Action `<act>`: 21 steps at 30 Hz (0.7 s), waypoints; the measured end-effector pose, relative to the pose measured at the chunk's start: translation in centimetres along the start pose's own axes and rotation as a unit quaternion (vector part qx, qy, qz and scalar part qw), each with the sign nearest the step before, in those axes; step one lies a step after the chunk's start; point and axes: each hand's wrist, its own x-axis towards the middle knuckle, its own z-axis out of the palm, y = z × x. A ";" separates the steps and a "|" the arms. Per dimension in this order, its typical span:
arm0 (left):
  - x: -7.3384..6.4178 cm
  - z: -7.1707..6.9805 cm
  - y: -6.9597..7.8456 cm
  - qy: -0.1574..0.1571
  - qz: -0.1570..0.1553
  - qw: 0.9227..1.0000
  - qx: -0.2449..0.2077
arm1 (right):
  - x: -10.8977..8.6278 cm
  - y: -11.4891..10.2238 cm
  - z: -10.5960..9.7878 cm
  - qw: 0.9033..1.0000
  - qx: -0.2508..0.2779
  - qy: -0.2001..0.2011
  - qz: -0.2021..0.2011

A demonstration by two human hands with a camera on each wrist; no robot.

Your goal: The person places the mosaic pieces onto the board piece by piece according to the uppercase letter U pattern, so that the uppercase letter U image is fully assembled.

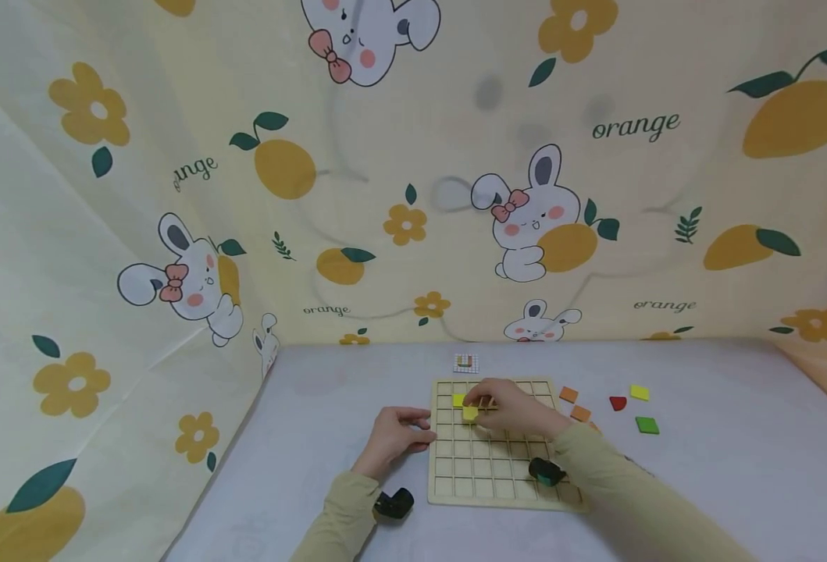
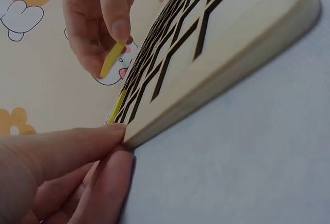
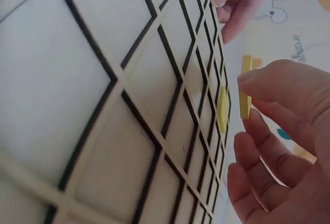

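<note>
A wooden grid board [image 1: 497, 501] lies on the table. My left hand [image 1: 393, 437] is at its left edge, and in the left wrist view the thumb and a finger pinch the board's rim [image 2: 206, 87]. Over the upper left of the board, my right hand [image 1: 515, 410] pinches a yellow square tile [image 1: 470, 414] between thumb and finger. The right wrist view shows that tile [image 3: 246, 87] held on edge, raised off the grid. Another yellow tile [image 1: 458, 400] sits in a square near the board's upper left corner.
Right of the board lie orange tiles [image 1: 581, 413], a red rounded piece [image 1: 618, 403], a yellow tile [image 1: 639, 393] and a green tile [image 1: 647, 425]. A small pattern card [image 1: 465, 363] lies behind the board. A printed curtain [image 1: 399, 140] stands behind the table.
</note>
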 end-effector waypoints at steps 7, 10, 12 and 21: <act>0.0 0.0 0.0 0.005 -0.001 1.000 0.003 | 0.7 -0.1 0.9 1.000 0.006 0.009 0.024; -0.1 -0.1 0.0 0.004 -0.002 1.000 0.003 | 1.0 0.1 1.3 1.000 0.006 0.010 0.026; -0.1 -0.1 0.0 0.003 0.000 1.000 0.004 | 1.1 0.2 1.5 1.000 0.004 0.010 0.028; 0.0 -0.1 0.0 0.014 -0.002 1.000 0.018 | 1.5 0.4 2.0 0.999 0.005 0.020 0.035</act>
